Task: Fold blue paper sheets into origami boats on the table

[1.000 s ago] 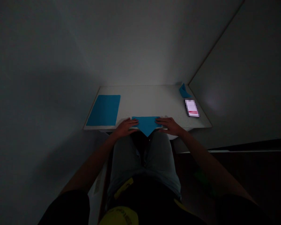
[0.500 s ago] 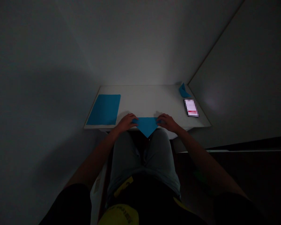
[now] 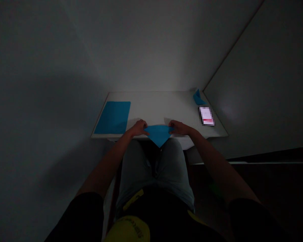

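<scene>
A blue sheet of paper folded into a downward-pointing triangle lies at the near edge of a small white table, its tip hanging over the edge above my lap. My left hand grips the triangle's upper left corner with curled fingers. My right hand grips the upper right corner the same way. The scene is dim.
A flat stack of blue paper lies on the table's left side. A phone with a lit screen and a small folded blue paper piece sit at the right. Walls close in behind and to the right.
Both hands drew in from lying flat beside the triangle to pinching its upper corners, and the corners lifted slightly.
</scene>
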The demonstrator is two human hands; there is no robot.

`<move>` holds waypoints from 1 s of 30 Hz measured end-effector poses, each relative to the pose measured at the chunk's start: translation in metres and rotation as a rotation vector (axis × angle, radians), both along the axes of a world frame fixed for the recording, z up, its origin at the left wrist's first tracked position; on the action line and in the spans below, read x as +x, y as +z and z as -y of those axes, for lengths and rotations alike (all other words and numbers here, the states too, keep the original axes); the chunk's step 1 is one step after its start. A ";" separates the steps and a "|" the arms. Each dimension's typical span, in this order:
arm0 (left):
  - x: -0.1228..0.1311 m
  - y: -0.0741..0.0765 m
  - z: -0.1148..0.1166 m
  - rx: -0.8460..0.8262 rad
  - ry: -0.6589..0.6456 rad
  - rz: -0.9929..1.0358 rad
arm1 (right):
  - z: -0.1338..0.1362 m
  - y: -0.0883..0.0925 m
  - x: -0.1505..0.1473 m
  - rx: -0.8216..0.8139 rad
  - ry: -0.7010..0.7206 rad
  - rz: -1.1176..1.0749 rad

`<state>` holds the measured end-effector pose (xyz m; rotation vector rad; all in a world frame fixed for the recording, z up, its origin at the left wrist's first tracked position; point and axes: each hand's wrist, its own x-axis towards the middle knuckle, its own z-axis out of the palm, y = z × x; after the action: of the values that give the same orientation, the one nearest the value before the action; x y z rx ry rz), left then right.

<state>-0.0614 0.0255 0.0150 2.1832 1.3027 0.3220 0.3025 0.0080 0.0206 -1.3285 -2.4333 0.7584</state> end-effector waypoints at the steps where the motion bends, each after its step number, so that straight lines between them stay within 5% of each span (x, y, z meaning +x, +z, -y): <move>1: 0.000 0.000 0.001 -0.011 0.003 0.023 | 0.002 0.001 0.000 -0.045 0.006 -0.018; 4: -0.002 -0.002 0.009 -0.045 0.038 0.141 | 0.010 0.005 0.000 -0.098 0.029 -0.103; 8: -0.005 -0.003 0.029 -0.007 0.011 0.268 | 0.030 0.001 -0.001 0.090 0.044 -0.163; 14: -0.010 -0.012 0.075 0.330 -0.004 0.186 | 0.078 -0.017 0.000 0.342 -0.031 -0.059; 19: -0.012 -0.016 0.095 0.322 0.045 0.148 | 0.099 -0.021 -0.004 0.348 -0.113 -0.045; 24: -0.003 -0.010 0.089 0.226 0.154 0.289 | 0.089 -0.018 -0.011 0.246 -0.234 -0.217; 30: 0.020 -0.002 0.053 0.021 0.361 0.556 | 0.049 -0.011 -0.027 0.109 -0.445 -0.482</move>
<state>-0.0412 -0.0277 0.0131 1.6796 1.3475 1.0049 0.2756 -0.0409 0.0095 -1.3804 -1.7047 0.7099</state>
